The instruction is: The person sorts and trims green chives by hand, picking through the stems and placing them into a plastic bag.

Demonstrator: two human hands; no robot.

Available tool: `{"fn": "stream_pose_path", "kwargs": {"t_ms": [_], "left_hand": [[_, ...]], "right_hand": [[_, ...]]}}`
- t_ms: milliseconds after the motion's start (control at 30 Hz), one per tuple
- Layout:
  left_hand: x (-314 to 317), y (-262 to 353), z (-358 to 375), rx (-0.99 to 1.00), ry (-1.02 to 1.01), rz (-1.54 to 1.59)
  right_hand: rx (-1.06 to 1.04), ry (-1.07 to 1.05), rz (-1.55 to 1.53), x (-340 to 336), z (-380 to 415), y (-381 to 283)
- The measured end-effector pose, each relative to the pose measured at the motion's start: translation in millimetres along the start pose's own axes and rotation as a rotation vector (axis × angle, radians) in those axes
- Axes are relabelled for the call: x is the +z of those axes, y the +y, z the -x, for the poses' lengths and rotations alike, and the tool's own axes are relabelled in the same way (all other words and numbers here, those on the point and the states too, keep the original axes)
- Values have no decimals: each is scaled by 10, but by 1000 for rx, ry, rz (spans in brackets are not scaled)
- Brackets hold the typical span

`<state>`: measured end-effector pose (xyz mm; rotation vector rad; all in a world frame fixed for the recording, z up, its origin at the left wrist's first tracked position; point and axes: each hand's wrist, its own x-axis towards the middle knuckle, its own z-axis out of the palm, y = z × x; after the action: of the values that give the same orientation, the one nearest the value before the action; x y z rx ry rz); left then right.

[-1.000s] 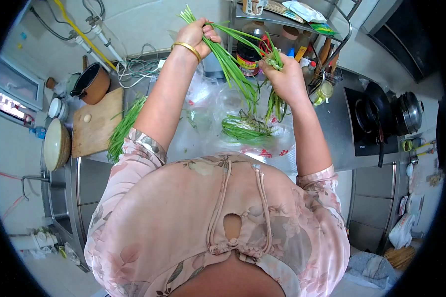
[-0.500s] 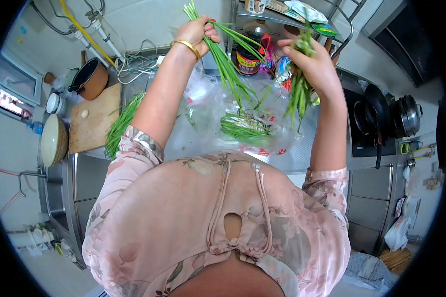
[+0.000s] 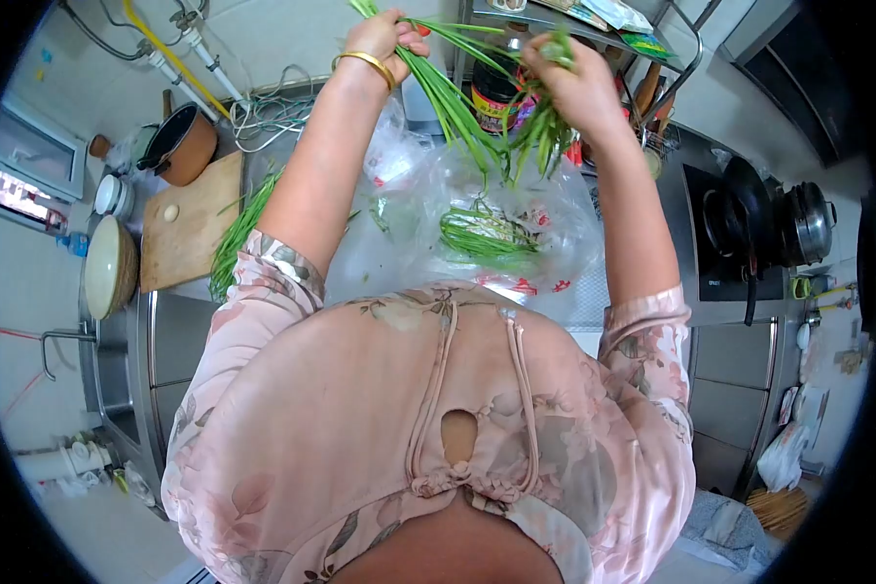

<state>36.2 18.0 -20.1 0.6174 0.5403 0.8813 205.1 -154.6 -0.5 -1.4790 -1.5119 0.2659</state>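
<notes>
My left hand (image 3: 384,44) is closed around a bunch of long green stalks (image 3: 448,97), whose lower ends hang down over the counter. To its right, my right hand (image 3: 569,78) grips a darker, limp green bunch (image 3: 543,131), close beside the hanging stalks. Below both hands a clear plastic bag (image 3: 565,209) lies spread on the counter, with more green stalks (image 3: 487,234) on it. Another pile of greens (image 3: 243,234) rests by the cutting board, partly behind my left forearm.
On the left are a cutting board (image 3: 193,229) with a small pale round item, a bowl (image 3: 110,268) and a brown pot (image 3: 183,146). A dark jar (image 3: 493,95) stands under a metal shelf (image 3: 555,18). Pans (image 3: 747,209) sit on the stove at right.
My right hand has moved left with its bunch, closer to the stalks in my left hand. My left hand has risen slightly and still holds its stalks.
</notes>
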Motion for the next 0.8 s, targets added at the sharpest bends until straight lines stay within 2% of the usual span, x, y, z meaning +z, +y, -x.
{"fn": "stream_pose_path", "kwargs": {"t_ms": [67, 167, 267, 333, 400, 467, 567, 667, 700, 800], "left_hand": [[-142, 114, -145, -3, 19, 88], [-91, 181, -65, 5, 83, 177], [-28, 192, -1, 23, 149, 221], [-11, 186, -7, 23, 168, 245], [-24, 174, -28, 10, 170, 267], [-27, 145, -48, 22, 182, 257], [33, 133, 9, 40, 216, 253], [76, 131, 75, 67, 250, 258], [74, 123, 84, 75, 252, 267], [50, 120, 75, 56, 240, 300]], "right_hand": [[116, 72, -177, -176, 135, -36], [315, -107, -161, -384, 457, -202], [197, -296, -28, -307, 781, -264], [235, -252, -105, -43, 930, -243], [199, -162, 36, 255, 981, -240], [-19, -12, 112, 558, 968, -124], [-122, 143, 272, 764, 848, -102], [-18, 201, 367, 825, 729, -79], [-58, 268, 366, 843, 690, -49], [-65, 268, 432, 833, 587, -2]]}}
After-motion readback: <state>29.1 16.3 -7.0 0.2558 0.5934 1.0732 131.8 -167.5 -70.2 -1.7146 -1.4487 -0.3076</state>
